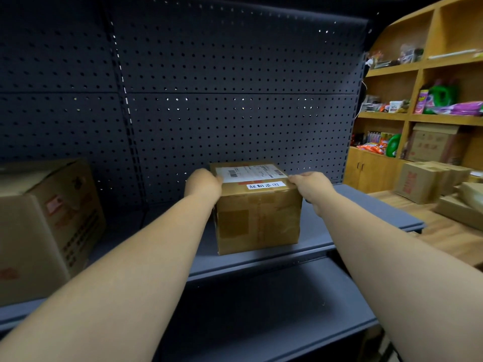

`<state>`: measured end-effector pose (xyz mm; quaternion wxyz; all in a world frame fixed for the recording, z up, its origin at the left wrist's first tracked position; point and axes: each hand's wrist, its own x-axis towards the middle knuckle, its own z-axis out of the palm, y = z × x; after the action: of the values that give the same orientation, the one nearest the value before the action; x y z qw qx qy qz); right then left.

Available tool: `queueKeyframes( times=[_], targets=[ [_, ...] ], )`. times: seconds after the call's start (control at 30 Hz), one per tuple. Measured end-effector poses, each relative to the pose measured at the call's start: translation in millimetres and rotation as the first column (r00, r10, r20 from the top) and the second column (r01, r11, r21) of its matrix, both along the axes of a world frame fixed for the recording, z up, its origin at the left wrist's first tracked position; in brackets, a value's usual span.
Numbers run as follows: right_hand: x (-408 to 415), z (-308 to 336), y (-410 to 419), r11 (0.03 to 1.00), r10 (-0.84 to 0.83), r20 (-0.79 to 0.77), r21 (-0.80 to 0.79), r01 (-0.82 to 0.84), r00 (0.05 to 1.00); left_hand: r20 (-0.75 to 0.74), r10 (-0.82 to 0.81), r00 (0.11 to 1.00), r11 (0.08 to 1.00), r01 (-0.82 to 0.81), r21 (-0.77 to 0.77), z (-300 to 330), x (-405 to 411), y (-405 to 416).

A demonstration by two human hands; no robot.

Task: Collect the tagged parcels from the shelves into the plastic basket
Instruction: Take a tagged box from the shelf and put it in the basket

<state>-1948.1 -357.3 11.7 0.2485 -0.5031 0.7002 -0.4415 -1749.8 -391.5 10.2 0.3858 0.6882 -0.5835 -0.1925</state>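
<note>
A brown cardboard parcel [257, 220] stands on the dark metal shelf [261, 259]. A shipping label and a white handwritten tag are stuck on its top. My left hand [203, 184] grips the parcel's upper left edge, its fingers curled over the top. My right hand [311, 188] grips the upper right edge, thumb on top and fingers down the side. The parcel's base rests on the shelf. No plastic basket is in view.
A larger cardboard box [44, 220] stands on the same shelf at the left. A perforated back panel [235, 100] rises behind. Wooden shelving [418, 116] with goods and several cardboard boxes [423, 181] stands at the right. A lower shelf [274, 322] juts out beneath.
</note>
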Motion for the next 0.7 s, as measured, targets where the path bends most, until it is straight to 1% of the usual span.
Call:
queueKeyframes(
  times=[0.27,0.47,0.7],
  targets=[
    [0.7,-0.7,6.2,1.0,0.014,0.029,-0.025,-0.014,0.999,0.036,0.037,0.999,0.996,-0.033,-0.088,-2.1,-4.5,15.3],
    [-0.3,-2.2,12.9,0.999,0.032,0.064,-0.045,-0.03,0.997,0.046,0.05,0.998,0.992,-0.044,-0.117,-2.4,-5.1,26.4],
    [-1.8,-4.8,16.2,0.996,0.072,0.112,-0.057,-0.066,0.991,-0.024,0.065,0.998,0.993,-0.067,-0.101,6.6,4.3,34.1]
  ],
)
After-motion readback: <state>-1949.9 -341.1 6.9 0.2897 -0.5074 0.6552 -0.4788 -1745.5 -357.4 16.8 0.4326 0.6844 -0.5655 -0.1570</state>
